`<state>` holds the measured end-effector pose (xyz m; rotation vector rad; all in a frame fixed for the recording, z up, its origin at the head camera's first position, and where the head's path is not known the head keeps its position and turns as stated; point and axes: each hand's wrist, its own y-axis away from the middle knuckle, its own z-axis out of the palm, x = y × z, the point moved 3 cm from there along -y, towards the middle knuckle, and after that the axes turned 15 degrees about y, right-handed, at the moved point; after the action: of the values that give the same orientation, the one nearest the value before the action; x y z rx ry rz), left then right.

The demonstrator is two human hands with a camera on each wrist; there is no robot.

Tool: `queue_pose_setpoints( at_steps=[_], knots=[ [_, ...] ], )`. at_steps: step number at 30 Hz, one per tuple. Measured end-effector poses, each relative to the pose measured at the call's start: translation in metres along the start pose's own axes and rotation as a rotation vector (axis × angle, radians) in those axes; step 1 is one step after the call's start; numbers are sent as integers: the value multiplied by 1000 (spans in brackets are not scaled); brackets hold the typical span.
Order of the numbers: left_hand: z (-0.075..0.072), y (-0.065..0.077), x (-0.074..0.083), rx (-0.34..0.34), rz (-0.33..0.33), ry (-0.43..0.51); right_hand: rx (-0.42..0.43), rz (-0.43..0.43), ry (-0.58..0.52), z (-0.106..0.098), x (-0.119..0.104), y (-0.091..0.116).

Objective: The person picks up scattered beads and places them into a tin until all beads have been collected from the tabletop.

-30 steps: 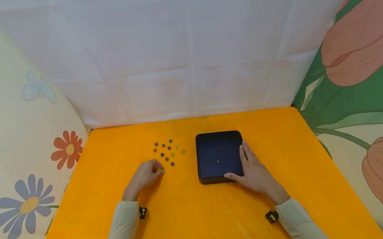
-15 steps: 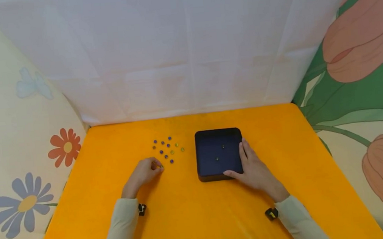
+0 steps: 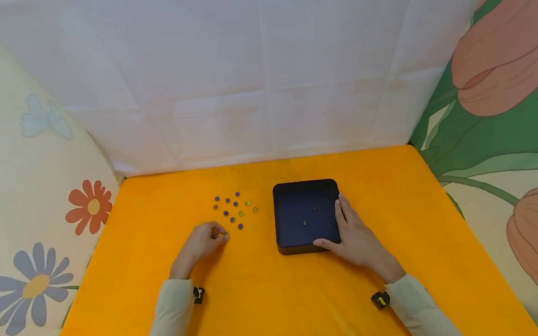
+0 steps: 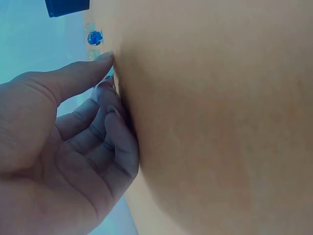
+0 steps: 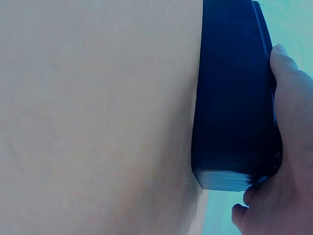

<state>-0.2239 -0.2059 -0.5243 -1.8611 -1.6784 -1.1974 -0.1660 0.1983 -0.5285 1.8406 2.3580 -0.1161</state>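
Note:
My left hand point(image 3: 203, 243) pinches a small clear glass marble point(image 3: 226, 236) between thumb and fingertips, low over the cloth. In the left wrist view the marble point(image 4: 108, 76) is mostly hidden by the fingers. Just beyond lie several blue marbles point(image 3: 240, 226), a few yellowish clear ones point(image 3: 241, 213) and a brownish one point(image 3: 216, 207). My right hand point(image 3: 359, 243) rests on the near right corner of a square, shallow black box point(image 3: 297, 250). Its thumb lies over the front rim, with straight fingers along the right side. Two dark-looking marbles point(image 3: 304, 223) lie inside the box.
An orange cloth point(image 3: 271, 306) covers the table. Behind it hangs a white sheet point(image 3: 222, 76), with flower-printed panels point(image 3: 520, 130) at both sides. Each wrist carries a small black camera point(image 3: 381, 300).
The farther marble inside the box has rolled slightly to the right. Both hands keep their places; the whole view has shifted a little with the head.

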Motion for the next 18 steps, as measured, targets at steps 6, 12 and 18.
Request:
queue_pose_setpoints(
  at_steps=[6,12,18],
  knots=[
    [0,-1,0,2,7,-7,1,1,-14,-1,0,-1],
    [2,1,0,1,3,-7,-1,4,-8,0,0,0],
    [0,1,1,-10,14,-24,-3,3,-16,-1,0,0]
  ],
)
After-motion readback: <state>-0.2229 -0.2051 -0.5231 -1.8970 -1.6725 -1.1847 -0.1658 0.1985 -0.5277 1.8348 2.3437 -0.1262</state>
